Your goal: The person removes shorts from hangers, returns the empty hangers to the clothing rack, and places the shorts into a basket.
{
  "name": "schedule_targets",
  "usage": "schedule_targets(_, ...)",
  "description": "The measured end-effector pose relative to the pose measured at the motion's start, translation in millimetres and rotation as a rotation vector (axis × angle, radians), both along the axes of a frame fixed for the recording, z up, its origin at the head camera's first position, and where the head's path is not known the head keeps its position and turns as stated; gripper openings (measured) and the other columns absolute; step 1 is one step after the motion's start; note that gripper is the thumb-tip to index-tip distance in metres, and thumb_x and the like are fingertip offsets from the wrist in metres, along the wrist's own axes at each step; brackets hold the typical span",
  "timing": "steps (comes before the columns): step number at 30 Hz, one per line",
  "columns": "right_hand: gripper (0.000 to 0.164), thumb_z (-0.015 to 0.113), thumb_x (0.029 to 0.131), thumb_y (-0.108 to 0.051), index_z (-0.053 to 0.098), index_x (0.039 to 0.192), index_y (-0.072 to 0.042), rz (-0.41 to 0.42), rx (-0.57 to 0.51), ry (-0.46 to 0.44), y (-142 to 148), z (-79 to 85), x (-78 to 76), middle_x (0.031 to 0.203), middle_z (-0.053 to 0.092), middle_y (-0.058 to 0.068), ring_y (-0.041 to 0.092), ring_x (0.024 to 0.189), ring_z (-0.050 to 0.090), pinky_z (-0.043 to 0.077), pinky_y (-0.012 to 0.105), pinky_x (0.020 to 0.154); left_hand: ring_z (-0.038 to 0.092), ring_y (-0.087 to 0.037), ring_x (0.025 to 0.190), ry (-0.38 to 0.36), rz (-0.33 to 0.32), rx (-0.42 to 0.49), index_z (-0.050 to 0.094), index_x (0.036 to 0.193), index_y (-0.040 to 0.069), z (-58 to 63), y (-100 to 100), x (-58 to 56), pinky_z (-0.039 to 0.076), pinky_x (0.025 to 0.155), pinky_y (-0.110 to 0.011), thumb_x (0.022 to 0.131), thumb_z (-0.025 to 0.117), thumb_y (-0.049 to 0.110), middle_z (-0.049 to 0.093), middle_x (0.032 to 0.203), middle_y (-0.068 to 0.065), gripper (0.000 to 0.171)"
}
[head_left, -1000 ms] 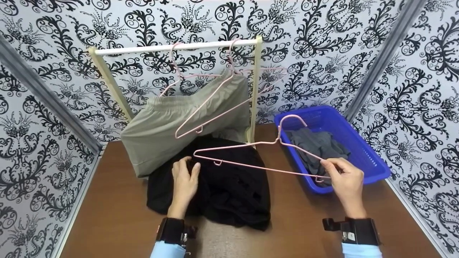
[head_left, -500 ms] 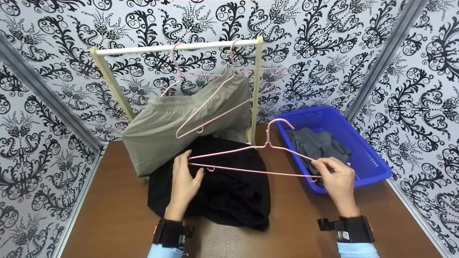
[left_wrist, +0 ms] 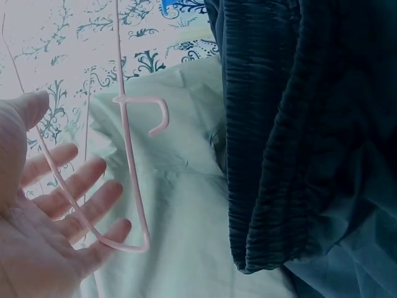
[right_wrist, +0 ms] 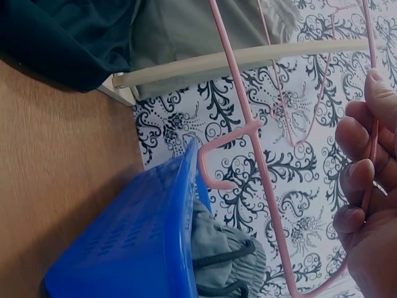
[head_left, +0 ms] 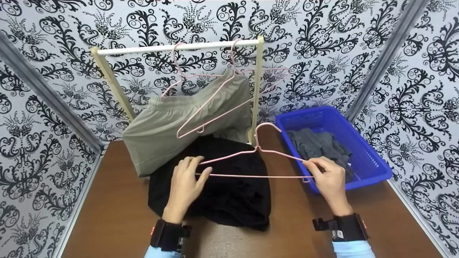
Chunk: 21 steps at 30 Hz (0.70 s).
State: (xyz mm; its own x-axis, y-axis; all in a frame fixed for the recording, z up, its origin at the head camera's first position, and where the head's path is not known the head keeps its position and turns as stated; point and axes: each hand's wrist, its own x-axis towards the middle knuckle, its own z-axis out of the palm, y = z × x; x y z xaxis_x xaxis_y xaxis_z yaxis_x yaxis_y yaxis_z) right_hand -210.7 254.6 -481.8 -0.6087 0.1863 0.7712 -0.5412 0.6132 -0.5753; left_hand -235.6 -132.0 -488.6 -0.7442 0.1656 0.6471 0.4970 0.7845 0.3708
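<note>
A pink clothes hanger [head_left: 251, 176] is held up above the table, its hook pointing up. My right hand [head_left: 329, 179] grips its right end; in the right wrist view the fingers [right_wrist: 356, 174] curl round the upper wire. The left end lies across my left hand [head_left: 183, 184], whose fingers are loosely spread in the left wrist view and touch the wire without closing round it. A small pink hook [left_wrist: 149, 108] hangs from the lower bar. Below lies a black garment [head_left: 233, 204] on the table, with a gathered elastic waistband [left_wrist: 251, 205].
Behind stands a small rack with a white rail [head_left: 143, 49]. Light khaki shorts [head_left: 154, 139] hang there on one pink hanger; another pink hanger [head_left: 215, 121] hangs beside it, in front. A blue basket [head_left: 373, 157] at the right contains a dark grey garment [head_left: 322, 143].
My right hand has brought the hanger left and slightly down. The hanger's left end has come into my left hand, which was apart from it before.
</note>
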Motion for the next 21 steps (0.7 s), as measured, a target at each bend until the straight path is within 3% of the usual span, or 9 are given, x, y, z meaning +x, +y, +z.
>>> schedule_targets(7, 0.019, 0.082, 0.072, 0.018, 0.076, 0.076, 0.000, 0.021, 0.005, 0.001, -5, -7.8, -8.3, 0.066, 0.065, 0.008, 0.002, 0.066, 0.054, 0.039, 0.014, 0.066, 0.065, -0.027, 0.083, 0.085, -0.001, -0.013, 0.075, 0.108, 0.010, -0.1, -7, 0.3, 0.052, 0.075, -0.044, 0.095, 0.074, 0.026, 0.069, 0.093, -0.005, 0.020)
schedule_targets(11, 0.018, 0.082, 0.072, 0.017, 0.075, 0.076, 0.001, 0.031, 0.014, 0.014, -17, 1.8, -4.9, 0.064, 0.063, 0.009, 0.009, 0.063, 0.053, 0.039, 0.017, 0.065, 0.063, -0.022, 0.075, 0.156, -0.022, -0.003, 0.077, 0.103, 0.012, 0.7, -11, -0.2, 0.051, 0.067, -0.039, 0.094, 0.075, 0.018, 0.070, 0.089, -0.001, 0.011)
schedule_targets(16, 0.016, 0.081, 0.074, 0.017, 0.074, 0.076, 0.002, 0.051, 0.017, 0.012, -31, 16.0, 2.4, 0.065, 0.064, 0.009, 0.009, 0.062, 0.053, 0.039, 0.015, 0.063, 0.059, -0.017, 0.066, 0.248, -0.029, -0.002, 0.079, 0.104, 0.013, 3.6, -16, 0.5, 0.046, 0.059, -0.034, 0.091, 0.077, 0.013, 0.068, 0.083, 0.002, 0.013)
schedule_targets(21, 0.016, 0.079, 0.075, 0.018, 0.074, 0.079, 0.003, 0.089, 0.015, 0.008, -36, 17.5, 0.7, 0.068, 0.066, 0.010, 0.008, 0.064, 0.056, 0.042, 0.013, 0.065, 0.055, -0.016, 0.061, 0.297, -0.017, 0.018, 0.079, 0.101, 0.013, 7.0, -20, 1.9, 0.042, 0.056, -0.033, 0.089, 0.078, 0.011, 0.067, 0.079, 0.002, 0.013)
